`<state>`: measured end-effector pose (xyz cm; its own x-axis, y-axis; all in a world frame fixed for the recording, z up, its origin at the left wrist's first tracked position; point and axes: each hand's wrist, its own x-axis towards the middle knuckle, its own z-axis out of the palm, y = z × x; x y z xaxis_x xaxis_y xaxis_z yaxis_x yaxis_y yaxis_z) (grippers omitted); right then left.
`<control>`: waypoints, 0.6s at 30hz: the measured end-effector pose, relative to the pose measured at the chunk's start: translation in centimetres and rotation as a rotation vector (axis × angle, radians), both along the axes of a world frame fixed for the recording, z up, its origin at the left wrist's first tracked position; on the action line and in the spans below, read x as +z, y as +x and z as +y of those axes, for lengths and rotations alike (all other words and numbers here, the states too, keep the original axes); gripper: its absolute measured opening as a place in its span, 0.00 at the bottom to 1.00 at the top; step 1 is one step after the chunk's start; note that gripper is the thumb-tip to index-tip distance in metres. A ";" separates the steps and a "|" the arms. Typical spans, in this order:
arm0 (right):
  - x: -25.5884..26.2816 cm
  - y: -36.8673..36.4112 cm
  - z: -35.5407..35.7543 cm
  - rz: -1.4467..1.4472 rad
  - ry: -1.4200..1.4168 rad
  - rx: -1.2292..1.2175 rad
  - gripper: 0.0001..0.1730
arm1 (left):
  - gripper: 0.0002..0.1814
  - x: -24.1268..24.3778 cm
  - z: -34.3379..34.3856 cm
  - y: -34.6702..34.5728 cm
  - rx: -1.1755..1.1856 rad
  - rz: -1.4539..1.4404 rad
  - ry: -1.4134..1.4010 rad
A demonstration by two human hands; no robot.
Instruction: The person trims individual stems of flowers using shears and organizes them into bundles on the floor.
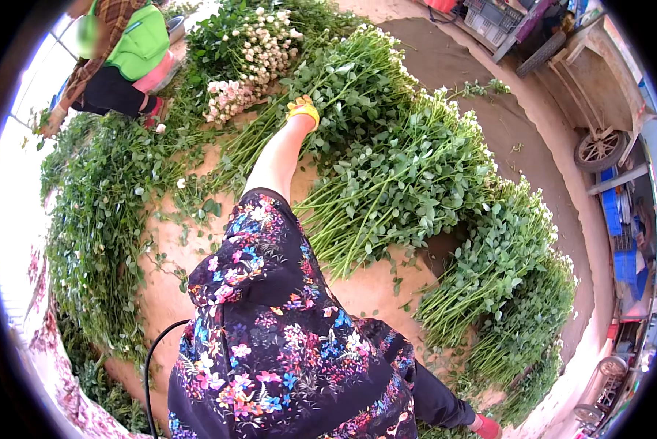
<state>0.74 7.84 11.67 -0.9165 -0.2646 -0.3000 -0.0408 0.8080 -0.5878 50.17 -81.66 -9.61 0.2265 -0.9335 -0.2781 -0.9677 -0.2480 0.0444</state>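
My left hand, in a yellow glove, is stretched out ahead over the cut rose stems. It rests at the edge of a leafy bundle with small pale blooms at its far end. The fingers are partly hidden, and whether they grip a stem cannot be told. My right hand is out of view. To the right of my arm lies a large pile of rose stems, bare ends towards me. Beyond the glove, pink and cream spray roses lie bunched together.
A person bends over greenery at the upper left. Loose leafy stems heap along the left; another stem pile lies right. A cart, blue crates and a black cable are in view.
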 end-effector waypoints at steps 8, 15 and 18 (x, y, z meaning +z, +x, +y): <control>-8.1 -3.1 -9.3 -0.063 -0.155 0.038 0.21 | 0.23 7.8 3.0 -9.0 -0.182 -0.152 -0.305; -12.9 -3.3 2.7 -0.007 -0.451 -0.368 0.14 | 0.24 12.4 18.7 -29.1 -1.053 0.398 -0.209; -17.5 4.8 16.4 0.143 -0.630 -0.793 0.11 | 0.24 10.9 29.5 -37.2 -1.495 0.808 -0.357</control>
<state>5.51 24.20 -5.80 -0.9128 0.3617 -0.1898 0.2676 0.1787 -0.9468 12.95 -52.19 1.30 -0.8996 -0.2258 0.3738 -0.0415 0.8963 0.4416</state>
